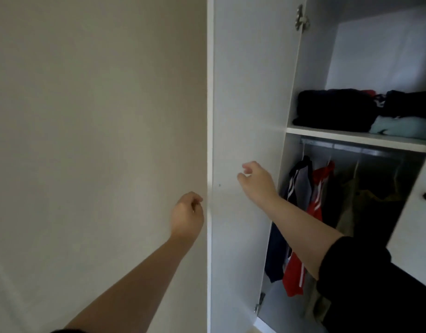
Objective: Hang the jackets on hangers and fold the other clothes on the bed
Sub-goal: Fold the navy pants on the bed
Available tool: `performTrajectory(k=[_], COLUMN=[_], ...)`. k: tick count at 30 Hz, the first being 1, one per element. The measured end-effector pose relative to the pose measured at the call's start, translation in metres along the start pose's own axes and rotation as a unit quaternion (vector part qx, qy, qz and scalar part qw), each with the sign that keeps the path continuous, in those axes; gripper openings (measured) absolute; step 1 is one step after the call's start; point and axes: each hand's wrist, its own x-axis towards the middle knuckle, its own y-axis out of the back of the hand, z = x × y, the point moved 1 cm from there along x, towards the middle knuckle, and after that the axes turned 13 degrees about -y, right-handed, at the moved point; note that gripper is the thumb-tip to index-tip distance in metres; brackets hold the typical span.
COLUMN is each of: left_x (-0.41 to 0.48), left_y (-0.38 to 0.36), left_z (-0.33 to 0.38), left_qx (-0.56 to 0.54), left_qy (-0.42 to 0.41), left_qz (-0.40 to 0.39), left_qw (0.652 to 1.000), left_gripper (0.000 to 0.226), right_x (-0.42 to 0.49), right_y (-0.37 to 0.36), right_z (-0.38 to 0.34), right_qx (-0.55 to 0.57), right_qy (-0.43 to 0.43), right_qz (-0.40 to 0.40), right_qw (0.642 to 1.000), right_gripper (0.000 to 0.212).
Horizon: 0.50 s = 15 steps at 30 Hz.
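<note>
The jackets, a red one with white stripes (315, 212) and a dark one (300, 182), hang on the rail (351, 147) inside the open wardrobe, under a shelf (339, 135) of folded clothes (334, 109). The right hand (255, 181) hovers before the open door (248, 104), fingers loosely curled and holding nothing. The left hand (188, 213) is beside the door's edge with its fingers curled tight.

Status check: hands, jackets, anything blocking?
Left hand curled by wardrobe door edge, grip unclear. Right hand loose, empty. Jackets on rail, folded clothes on shelf. No obstruction seen.
</note>
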Motion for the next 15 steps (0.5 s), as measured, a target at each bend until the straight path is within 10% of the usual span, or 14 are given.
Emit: performTrajectory(k=[7, 15], left_x=[0.022, 0.032], left_y=[-0.018, -0.029], left_z=[-0.03, -0.03], left_qx=[-0.243, -0.245], left_qy=[0.185, 0.136], left_qz=[-0.222, -0.292], left_qw=[0.926, 0.914], left_gripper=[0.076, 0.028], right_x=[0.003, 0.016], right_y=[-0.047, -0.035], right_z=[-0.06, -0.072], right_qx=[-0.012, -0.069], right_qy=[-0.011, -0.069], right_qz=[0.01, 0.072], right_qw=[1.0, 0.993], right_gripper=[0.075, 0.064])
